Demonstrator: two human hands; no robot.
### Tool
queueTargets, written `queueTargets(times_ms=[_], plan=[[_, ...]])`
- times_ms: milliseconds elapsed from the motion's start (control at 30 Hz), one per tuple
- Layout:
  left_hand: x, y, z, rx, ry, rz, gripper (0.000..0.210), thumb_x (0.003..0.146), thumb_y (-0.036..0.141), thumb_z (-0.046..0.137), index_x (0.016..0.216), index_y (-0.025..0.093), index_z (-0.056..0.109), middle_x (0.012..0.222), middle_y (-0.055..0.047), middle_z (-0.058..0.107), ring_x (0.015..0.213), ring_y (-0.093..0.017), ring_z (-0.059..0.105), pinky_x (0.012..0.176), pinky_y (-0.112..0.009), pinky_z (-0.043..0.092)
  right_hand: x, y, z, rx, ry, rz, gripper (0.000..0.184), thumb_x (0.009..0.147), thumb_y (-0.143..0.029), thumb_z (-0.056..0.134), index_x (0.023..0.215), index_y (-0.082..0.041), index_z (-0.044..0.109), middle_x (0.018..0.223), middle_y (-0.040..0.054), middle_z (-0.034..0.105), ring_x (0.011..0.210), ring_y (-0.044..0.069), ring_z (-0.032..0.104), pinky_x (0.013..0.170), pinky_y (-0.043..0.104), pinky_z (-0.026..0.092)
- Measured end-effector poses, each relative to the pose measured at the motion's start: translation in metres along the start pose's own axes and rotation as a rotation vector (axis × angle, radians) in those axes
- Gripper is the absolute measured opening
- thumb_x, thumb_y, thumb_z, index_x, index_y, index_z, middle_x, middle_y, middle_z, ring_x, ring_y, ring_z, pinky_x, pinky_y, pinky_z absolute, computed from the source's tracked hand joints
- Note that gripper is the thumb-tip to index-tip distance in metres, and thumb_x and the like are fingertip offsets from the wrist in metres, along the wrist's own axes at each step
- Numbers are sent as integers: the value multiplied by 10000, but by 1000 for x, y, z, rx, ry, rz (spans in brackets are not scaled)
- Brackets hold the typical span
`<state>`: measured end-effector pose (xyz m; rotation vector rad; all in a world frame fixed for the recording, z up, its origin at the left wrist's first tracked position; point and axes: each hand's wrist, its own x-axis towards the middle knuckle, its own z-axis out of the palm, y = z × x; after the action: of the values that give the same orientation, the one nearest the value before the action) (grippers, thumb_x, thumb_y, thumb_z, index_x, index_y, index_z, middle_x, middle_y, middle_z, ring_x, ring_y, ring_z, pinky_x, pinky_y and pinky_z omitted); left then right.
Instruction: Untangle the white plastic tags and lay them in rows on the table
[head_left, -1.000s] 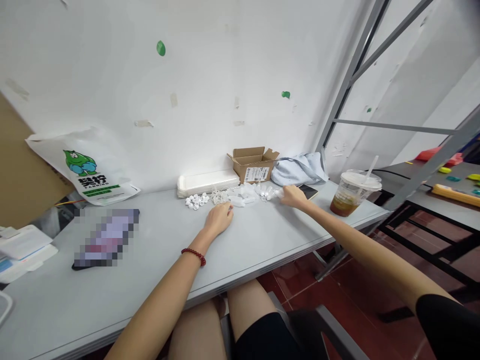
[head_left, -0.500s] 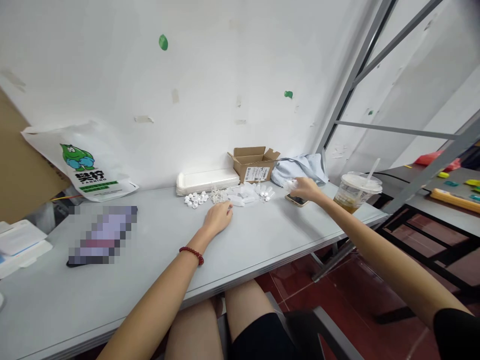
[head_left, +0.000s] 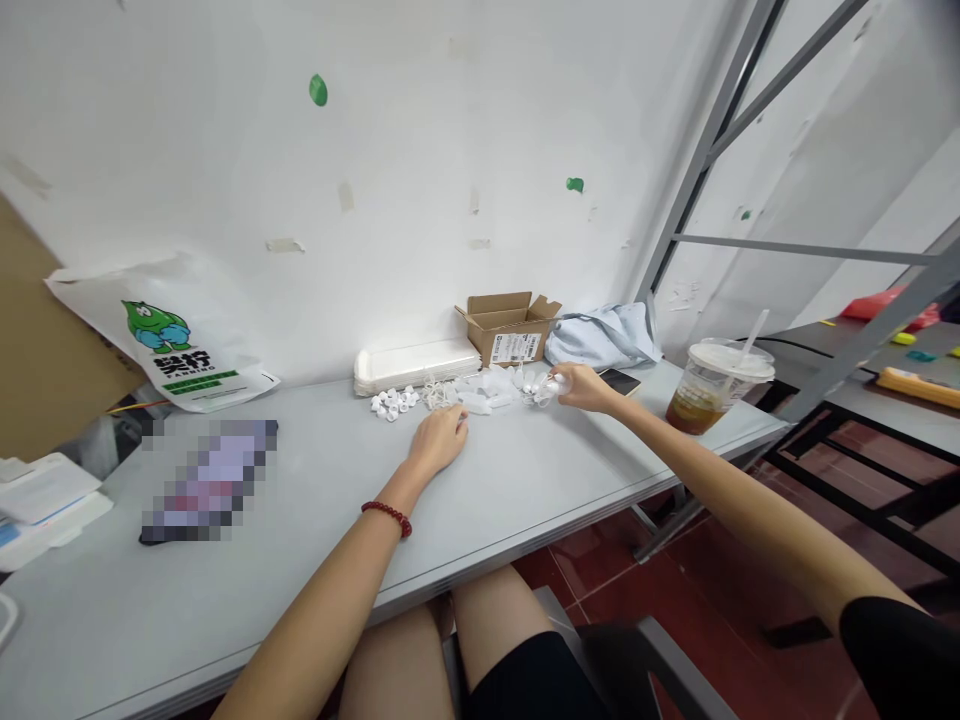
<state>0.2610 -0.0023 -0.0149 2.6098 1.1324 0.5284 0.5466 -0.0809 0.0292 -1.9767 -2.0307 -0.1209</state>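
Note:
My left hand (head_left: 439, 440) rests on the table, its fingers curled under and their inner side hidden. Just behind it lie small white caps (head_left: 394, 402), a bundle of thin whitish strands (head_left: 437, 394) and several translucent plastic tubes (head_left: 487, 388). At the right end of this row, my right hand (head_left: 586, 388) is closed around a cluster of small clear-and-white plastic pieces (head_left: 553, 386), held low by similar loose pieces. Their exact kind is too small to tell. A dark phone (head_left: 621, 381) lies partly hidden behind my right hand.
Along the wall stand a stack of white trays (head_left: 416, 366), an open cardboard box (head_left: 510, 335) and a light blue cloth bag (head_left: 604, 337). A drink cup (head_left: 716, 390) with a straw sits near the right edge. To the left are a pixelated flat object (head_left: 214, 480) and a printed white bag (head_left: 165, 335).
My right hand has moved left and down, from above the phone to the row of plastic pieces, with the clear-and-white pieces still in it. My left hand has stayed in place.

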Motion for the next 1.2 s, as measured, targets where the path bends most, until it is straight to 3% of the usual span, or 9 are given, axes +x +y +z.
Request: queueTargets(times_ms=[167, 400, 600, 767, 967, 1067, 1200], plan=[[-1, 1, -1, 4, -6, -2, 295, 859, 175, 422, 1070, 174, 628, 938, -78, 692, 922, -242, 629, 796, -333, 456, 3, 8, 10, -110, -23, -71, 316, 629, -65, 542, 926, -132, 626, 977, 99, 652, 953, 225, 589, 803, 253, 403], [-1, 1, -3, 8, -19, -13, 311, 856, 178, 416, 1086, 188, 626, 997, -77, 692, 939, -236, 626, 804, -324, 448, -1, 8, 13, -199, -72, -34, 275, 698, -115, 570, 967, -142, 623, 973, 116, 647, 914, 227, 604, 723, 250, 400], [-1, 1, -2, 10, -4, -8, 323, 855, 178, 413, 1096, 176, 628, 976, -82, 691, 935, -244, 626, 792, -330, 444, 4, 6, 19, -92, -64, -132, 298, 622, -70, 566, 905, -146, 621, 1058, 105, 628, 934, 216, 606, 730, 241, 407], [-2, 2, -4, -1, -8, -9, 317, 844, 159, 428, 1085, 172, 635, 912, -75, 692, 892, -233, 629, 774, -315, 438, -1, 6, 20, -136, -139, -5, 347, 610, -110, 590, 954, -141, 613, 958, 108, 657, 881, 226, 606, 648, 240, 373], [-3, 2, -4, -20, -4, -7, 316, 833, 160, 435, 1075, 173, 639, 877, -64, 694, 846, -222, 627, 734, -301, 422, -17, 0, 19, -195, -123, 115, 372, 609, -146, 599, 981, -150, 571, 838, 100, 632, 845, 234, 577, 612, 240, 341], [-1, -1, -2, -76, 10, -23, 290, 818, 173, 448, 1016, 178, 659, 828, -57, 693, 799, -219, 623, 695, -296, 411, -18, -13, 19, -99, -42, 170, 418, 592, -155, 597, 1007, -140, 547, 848, 102, 616, 826, 232, 560, 608, 248, 341], [3, -6, -4, -285, 73, -34, 222, 809, 224, 460, 837, 168, 673, 671, -32, 650, 656, -184, 586, 655, -280, 402, -1, -58, 22, 372, 154, 225, 408, 572, -234, 608, 965, -167, 521, 817, 29, 600, 735, 182, 525, 622, 257, 372]])
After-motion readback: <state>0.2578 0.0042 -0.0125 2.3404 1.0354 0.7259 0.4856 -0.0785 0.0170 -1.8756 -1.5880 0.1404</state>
